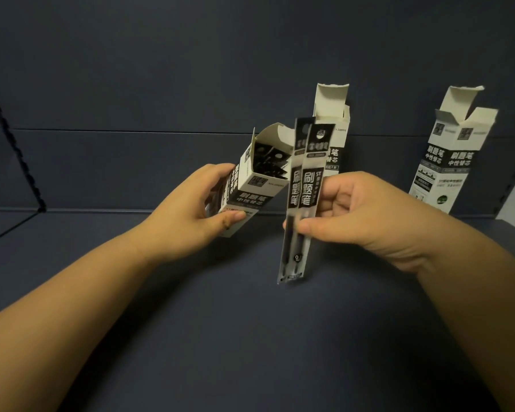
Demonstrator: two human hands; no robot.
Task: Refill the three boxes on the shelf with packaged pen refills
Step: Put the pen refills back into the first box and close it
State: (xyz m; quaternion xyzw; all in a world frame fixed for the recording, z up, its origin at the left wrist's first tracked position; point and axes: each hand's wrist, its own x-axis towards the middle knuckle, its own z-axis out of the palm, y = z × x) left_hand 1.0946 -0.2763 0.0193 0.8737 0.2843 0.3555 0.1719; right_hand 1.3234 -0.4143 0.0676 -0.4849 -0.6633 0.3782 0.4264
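Seemingly two black-and-white refill packets [300, 200], overlapping

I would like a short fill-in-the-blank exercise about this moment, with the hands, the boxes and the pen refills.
1. The left hand grips a tilted box whose top flap is ____.
2. The right hand pinches ____ refill packets between thumb and fingers.
3. Inside the tilted box there are already ____.
4. Behind the hands, ____ more open boxes, the middle box and the right box, stand on the shelf.

Missing words: open; two; refill packets; two
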